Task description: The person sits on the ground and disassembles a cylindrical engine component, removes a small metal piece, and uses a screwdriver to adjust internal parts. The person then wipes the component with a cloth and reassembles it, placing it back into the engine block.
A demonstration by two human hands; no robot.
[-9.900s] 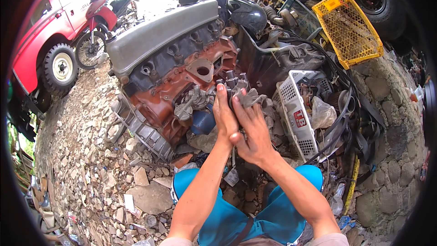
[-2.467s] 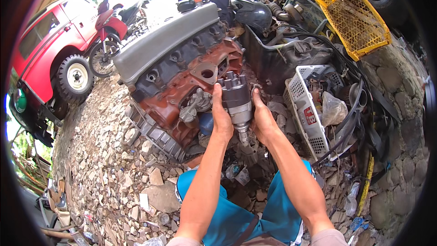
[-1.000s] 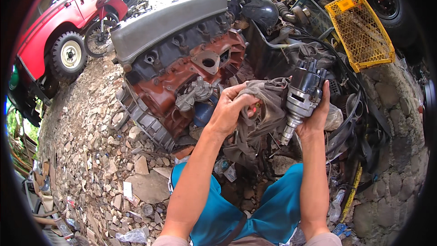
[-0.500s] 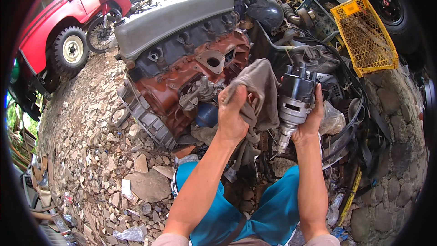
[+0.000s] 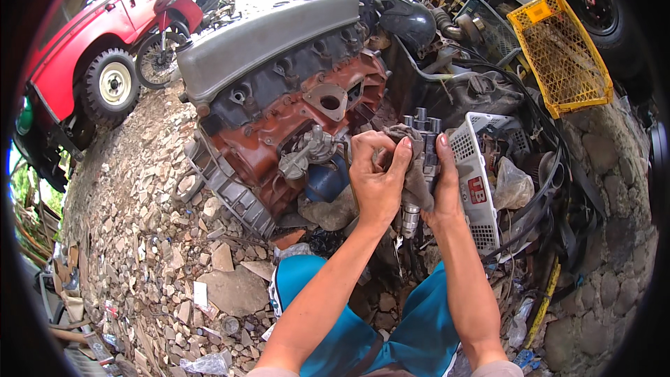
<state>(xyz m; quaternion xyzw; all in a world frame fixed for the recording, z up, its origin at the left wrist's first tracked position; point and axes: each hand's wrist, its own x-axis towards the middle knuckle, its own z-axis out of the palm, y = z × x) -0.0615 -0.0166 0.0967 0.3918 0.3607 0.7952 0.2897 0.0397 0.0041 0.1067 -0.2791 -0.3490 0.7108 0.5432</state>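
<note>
My right hand (image 5: 447,185) is closed around an ignition distributor (image 5: 423,124), which stands roughly upright with its black cap posts on top and its metal shaft at the bottom. A grey-brown rag (image 5: 417,188) is bunched in my left hand (image 5: 375,183) and pressed against the distributor's side, covering much of its body. Just beyond and to the left sits a large engine (image 5: 262,139), with a red-brown block, a dark head and a grey valve cover. A fuel pump (image 5: 307,153) and a blue oil filter (image 5: 326,180) are on its near side.
A white plastic crate (image 5: 486,206) stands right of my hands, among hoses and scrap parts. Further right hangs or leans a yellow crate (image 5: 562,52). Rubble (image 5: 160,237) covers the ground at left. Behind are a motorcycle (image 5: 164,42) and a red vehicle (image 5: 77,49).
My left hand has brought the rag rightward onto the distributor. The rag, hanging loose before, is now bunched against it. My right hand has shifted left with the distributor, uncovering the white crate.
</note>
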